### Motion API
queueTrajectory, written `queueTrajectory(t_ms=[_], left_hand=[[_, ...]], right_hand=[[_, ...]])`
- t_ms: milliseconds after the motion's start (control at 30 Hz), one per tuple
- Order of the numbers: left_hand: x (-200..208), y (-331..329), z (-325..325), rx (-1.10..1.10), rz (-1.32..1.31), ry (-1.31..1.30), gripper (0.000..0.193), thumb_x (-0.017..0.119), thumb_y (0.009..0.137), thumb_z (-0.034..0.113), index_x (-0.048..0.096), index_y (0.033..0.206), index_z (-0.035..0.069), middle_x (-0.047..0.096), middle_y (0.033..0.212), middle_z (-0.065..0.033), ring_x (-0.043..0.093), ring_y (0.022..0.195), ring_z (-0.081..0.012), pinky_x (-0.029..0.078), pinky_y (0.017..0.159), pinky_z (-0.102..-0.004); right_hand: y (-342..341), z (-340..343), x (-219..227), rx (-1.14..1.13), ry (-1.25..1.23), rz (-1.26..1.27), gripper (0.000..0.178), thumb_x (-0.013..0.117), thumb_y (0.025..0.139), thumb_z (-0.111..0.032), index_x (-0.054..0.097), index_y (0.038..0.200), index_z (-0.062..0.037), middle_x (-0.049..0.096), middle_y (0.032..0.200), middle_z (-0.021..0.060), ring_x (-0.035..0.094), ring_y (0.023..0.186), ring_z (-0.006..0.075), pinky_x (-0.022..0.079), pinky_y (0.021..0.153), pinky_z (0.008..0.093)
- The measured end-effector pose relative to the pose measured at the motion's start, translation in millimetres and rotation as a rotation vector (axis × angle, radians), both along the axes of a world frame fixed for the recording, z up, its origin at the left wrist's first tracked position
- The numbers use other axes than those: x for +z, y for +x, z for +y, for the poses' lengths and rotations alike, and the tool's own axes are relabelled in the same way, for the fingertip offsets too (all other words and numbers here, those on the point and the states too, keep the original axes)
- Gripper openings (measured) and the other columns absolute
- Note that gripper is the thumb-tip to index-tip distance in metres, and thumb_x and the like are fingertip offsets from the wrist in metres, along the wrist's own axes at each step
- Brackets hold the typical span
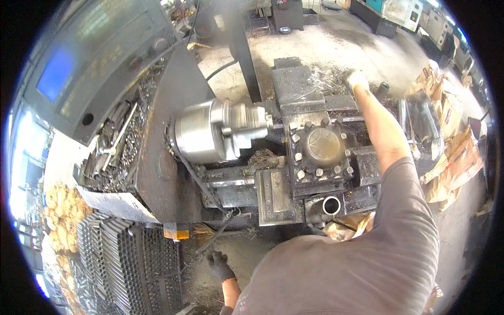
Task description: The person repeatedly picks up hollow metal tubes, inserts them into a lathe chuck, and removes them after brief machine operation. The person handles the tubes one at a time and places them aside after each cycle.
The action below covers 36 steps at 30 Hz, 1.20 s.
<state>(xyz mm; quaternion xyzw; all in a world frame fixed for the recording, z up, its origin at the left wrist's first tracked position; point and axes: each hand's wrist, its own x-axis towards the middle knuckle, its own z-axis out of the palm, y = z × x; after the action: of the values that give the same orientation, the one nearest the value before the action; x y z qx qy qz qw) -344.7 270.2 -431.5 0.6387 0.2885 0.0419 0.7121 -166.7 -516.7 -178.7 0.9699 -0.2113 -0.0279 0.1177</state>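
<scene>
My right arm stretches across a lathe to its far side. There my right hand, in a pale glove, looks closed beside the metal slide; whatever it grips is hidden. Low on the near side hangs my left hand in a dark glove, fingers a little apart and nothing seen in them. Close to its fingertips is the lower end of a thin rod. The lathe's chuck holds a shiny workpiece that is smeared, as if spinning. Right of it stands a bolted tool post.
Stacked metal tubes fill the lower left. Above them, a tray holds tools and metal chips. A short open-ended tube stands at the carriage's near edge. Torn brown paper lies at right. A lathe housing rises at left.
</scene>
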Motion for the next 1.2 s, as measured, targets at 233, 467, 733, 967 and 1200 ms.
queueTrajectory(t_ms=[233, 467, 733, 967, 1200], left_hand=[[10.7, 25.8, -29.0, -0.251, 0.022, 0.119, 0.013, 0.068, 0.101, 0.021, 0.065, 0.11, 0.012, 0.065, 0.104, -0.0016, 0.06, 0.086, -0.0146, 0.051, 0.075, -0.032], [41.3, 40.7, -55.6, -0.49, 0.068, 0.478, 0.019, 0.069, 0.101, 0.02, 0.068, 0.114, 0.007, 0.07, 0.099, -0.0048, 0.065, 0.089, -0.0166, 0.053, 0.079, -0.0345], [162.6, 123.7, -193.9, -0.735, -0.906, 1.254, 0.039, 0.079, 0.086, 0.012, 0.069, 0.124, 0.008, 0.075, 0.117, -0.0133, 0.072, 0.108, -0.034, 0.056, 0.1, -0.0482], [253.6, 222.5, -332.9, -1.012, -1.296, 1.423, 0.073, 0.087, 0.071, 0.028, 0.059, 0.136, 0.009, 0.056, 0.134, -0.0142, 0.049, 0.137, -0.0366, 0.034, 0.123, -0.0548], [235.9, 257.9, -378.5, -1.006, -1.24, 1.606, 0.069, 0.086, 0.073, 0.046, 0.065, 0.129, 0.012, 0.058, 0.133, -0.0168, 0.048, 0.136, -0.0371, 0.031, 0.122, -0.0571]], right_hand=[[-47.8, 37.0, -77.5, 0.509, 0.713, 0.064, 0.032, 0.064, 0.101, -0.029, 0.076, 0.12, -0.0053, 0.074, 0.129, 0.0194, 0.078, 0.097, 0.0265, 0.062, 0.081, 0.0397], [7.4, -4.8, 10.8, -0.113, 0.185, -0.541, 0.033, 0.066, 0.092, -0.019, 0.075, 0.123, -0.0123, 0.079, 0.112, 0.0182, 0.077, 0.101, 0.0306, 0.061, 0.089, 0.0426], [78.9, 149.2, 4.0, 1.582, 0.331, 0.177, 0.033, 0.079, 0.083, -0.026, 0.077, 0.109, -0.0064, 0.076, 0.095, 0.0166, 0.072, 0.087, 0.0336, 0.057, 0.075, 0.0422], [71.8, 203.1, 3.7, 0.806, 0.745, 0.432, 0.044, 0.074, 0.094, -0.023, 0.066, 0.132, -0.0027, 0.078, 0.107, 0.0139, 0.075, 0.093, 0.0231, 0.062, 0.082, 0.0359], [92.0, 130.1, -34.8, 0.523, 1.06, 0.755, 0.041, 0.063, 0.106, -0.026, 0.064, 0.139, -0.0015, 0.075, 0.127, 0.0158, 0.072, 0.115, 0.0185, 0.059, 0.097, 0.0351]])
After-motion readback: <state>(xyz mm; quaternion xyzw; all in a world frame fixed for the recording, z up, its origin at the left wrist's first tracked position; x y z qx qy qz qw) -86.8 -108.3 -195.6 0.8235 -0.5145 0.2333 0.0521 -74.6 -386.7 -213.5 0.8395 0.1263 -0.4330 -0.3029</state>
